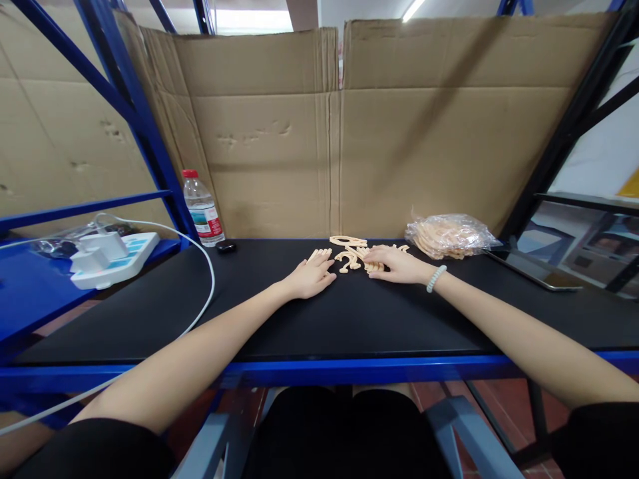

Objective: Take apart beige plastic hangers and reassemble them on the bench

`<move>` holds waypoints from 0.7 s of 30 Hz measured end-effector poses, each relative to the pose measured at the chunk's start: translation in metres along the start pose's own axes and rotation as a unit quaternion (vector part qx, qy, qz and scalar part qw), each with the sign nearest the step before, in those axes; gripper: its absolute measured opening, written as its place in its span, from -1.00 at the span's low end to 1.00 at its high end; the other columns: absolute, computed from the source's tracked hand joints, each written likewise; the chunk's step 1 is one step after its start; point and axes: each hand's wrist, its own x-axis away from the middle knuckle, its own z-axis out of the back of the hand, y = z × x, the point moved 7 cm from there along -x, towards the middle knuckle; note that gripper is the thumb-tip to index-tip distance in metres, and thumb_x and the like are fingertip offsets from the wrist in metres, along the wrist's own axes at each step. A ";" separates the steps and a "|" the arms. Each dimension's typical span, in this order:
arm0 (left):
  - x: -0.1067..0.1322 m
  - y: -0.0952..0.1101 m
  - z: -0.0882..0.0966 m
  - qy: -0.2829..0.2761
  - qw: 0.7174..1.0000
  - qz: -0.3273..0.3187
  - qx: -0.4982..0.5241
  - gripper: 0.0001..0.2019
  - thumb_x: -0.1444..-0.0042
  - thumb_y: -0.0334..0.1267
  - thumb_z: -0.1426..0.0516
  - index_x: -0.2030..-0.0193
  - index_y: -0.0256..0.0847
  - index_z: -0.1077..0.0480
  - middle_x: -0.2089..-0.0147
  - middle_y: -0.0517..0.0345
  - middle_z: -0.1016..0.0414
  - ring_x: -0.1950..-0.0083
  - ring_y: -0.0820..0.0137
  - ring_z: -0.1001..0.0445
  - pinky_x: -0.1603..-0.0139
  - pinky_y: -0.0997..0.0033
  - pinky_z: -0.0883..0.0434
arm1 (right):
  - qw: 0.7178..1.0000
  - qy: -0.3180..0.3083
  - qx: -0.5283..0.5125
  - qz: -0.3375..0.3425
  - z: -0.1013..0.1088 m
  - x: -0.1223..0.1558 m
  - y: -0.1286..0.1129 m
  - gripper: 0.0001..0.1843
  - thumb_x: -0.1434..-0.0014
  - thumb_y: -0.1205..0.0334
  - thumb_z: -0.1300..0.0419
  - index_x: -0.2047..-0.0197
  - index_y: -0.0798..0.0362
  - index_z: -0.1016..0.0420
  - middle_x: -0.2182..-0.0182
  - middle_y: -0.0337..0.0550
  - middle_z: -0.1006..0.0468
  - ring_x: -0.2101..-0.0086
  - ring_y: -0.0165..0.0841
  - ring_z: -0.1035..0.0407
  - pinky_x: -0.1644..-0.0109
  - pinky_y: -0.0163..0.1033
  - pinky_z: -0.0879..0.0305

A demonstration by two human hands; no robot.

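My left hand (310, 277) lies palm down on the black tabletop, its fingers stretched out. A pale wooden piece with slat-like strips (319, 253) shows at its fingertips, partly covered. My right hand (394, 264) rests palm down over several thin pale wooden pieces (374, 267), fingers extended and thumb apart; part of that pile is hidden beneath it. Curved flat wooden cut-outs (349, 257) lie loose between the two hands. Just behind them is a long wooden piece with an oval opening (348, 241). I see neither hand gripping a piece.
A clear plastic bag of pale pieces (452, 235) sits at the back right, beside a flat dark device (536, 268). A water bottle (203, 209) and small black object (225, 246) stand back left. A white cable (212, 279) crosses left from a power strip (120, 259). Cardboard (279, 153) walls the back.
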 end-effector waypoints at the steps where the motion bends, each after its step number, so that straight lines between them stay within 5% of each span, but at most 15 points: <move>1: 0.000 -0.001 0.000 -0.001 1.000 0.000 0.001 -0.45 -0.28 -0.01 0.17 -0.33 -0.23 -0.08 -0.45 -0.11 0.22 -0.45 0.10 0.30 -0.29 -0.22 0.02 | 1.000 0.002 0.001 0.004 0.001 0.000 -0.001 -0.63 -0.22 0.06 -0.11 0.02 0.09 -0.49 0.05 0.01 -0.51 -0.06 -0.14 -0.29 -0.16 0.02 -0.18; 7: -0.002 -0.003 -0.003 -0.001 1.000 -0.001 0.000 -0.44 -0.28 0.00 0.19 -0.33 -0.21 -0.07 -0.45 -0.07 0.22 -0.46 0.12 0.30 -0.30 -0.20 0.02 | 1.000 0.018 -0.014 0.008 0.004 0.000 -0.004 -0.70 -0.25 0.12 -0.08 0.11 0.11 -0.51 0.16 0.01 -0.50 0.09 -0.20 -0.31 -0.02 -0.07 -0.25; 15: -0.005 -0.001 -0.003 0.006 1.000 -0.019 -0.006 -0.45 -0.29 -0.07 0.19 -0.31 -0.36 -0.09 -0.45 -0.18 0.21 -0.45 0.11 0.27 -0.30 -0.15 -0.03 | 0.998 0.022 -0.066 -0.008 -0.003 0.000 0.004 -0.70 -0.25 0.05 -0.08 0.13 0.06 -0.51 0.12 -0.03 -0.46 0.08 -0.24 -0.33 -0.07 -0.07 -0.25; 21: -0.012 0.000 -0.004 0.003 1.000 -0.009 0.013 -0.45 -0.29 -0.07 0.18 -0.33 -0.31 -0.04 -0.45 -0.16 0.23 -0.46 0.10 0.30 -0.31 -0.17 0.02 | 0.990 0.113 -0.061 -0.060 0.013 -0.008 0.021 -0.70 -0.25 0.07 -0.09 0.12 0.07 -0.51 0.11 -0.02 -0.50 0.05 -0.23 -0.36 -0.09 -0.07 -0.26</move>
